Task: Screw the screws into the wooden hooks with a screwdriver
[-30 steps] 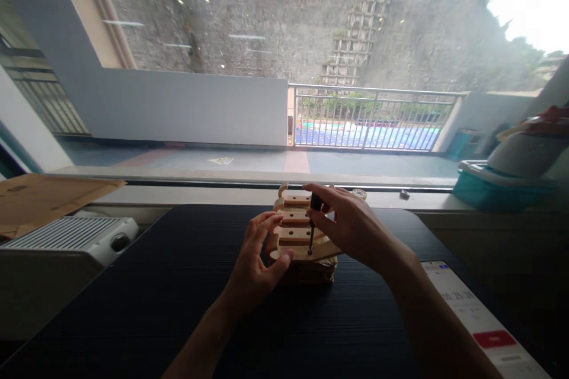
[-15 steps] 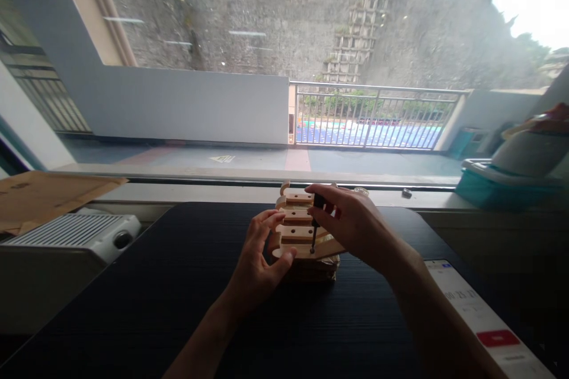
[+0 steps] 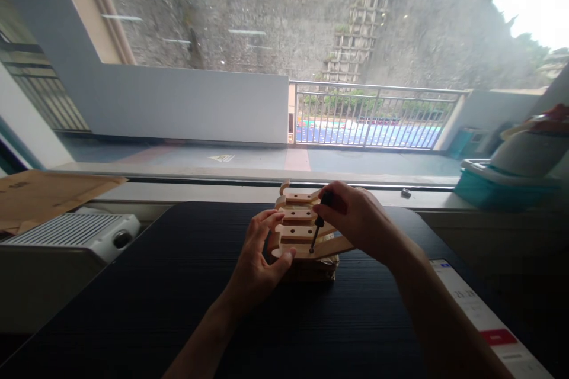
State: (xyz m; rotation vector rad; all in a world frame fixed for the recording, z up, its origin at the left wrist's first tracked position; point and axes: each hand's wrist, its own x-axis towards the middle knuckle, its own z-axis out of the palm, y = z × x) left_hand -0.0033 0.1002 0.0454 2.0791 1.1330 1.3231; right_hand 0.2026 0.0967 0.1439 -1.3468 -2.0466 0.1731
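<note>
A small wooden model (image 3: 299, 231) made of stacked slats with holes stands on the black table (image 3: 178, 308). My left hand (image 3: 258, 260) grips its left side, thumb pressed on the front slat and fingers curled over the slats above. My right hand (image 3: 355, 219) is closed round a small black-handled screwdriver (image 3: 316, 228). The tool's tip rests on the front slat, and its shaft leans to the right.
A white heater-like appliance (image 3: 75, 234) and a cardboard sheet (image 3: 40, 195) sit at the left. A phone (image 3: 484, 320) with a lit screen lies at the right front. A teal tray with a white object (image 3: 511, 180) stands on the sill at the far right.
My right hand has turned and shifted slightly right, so the screwdriver tilts more. The left hand and the wooden model stay put.
</note>
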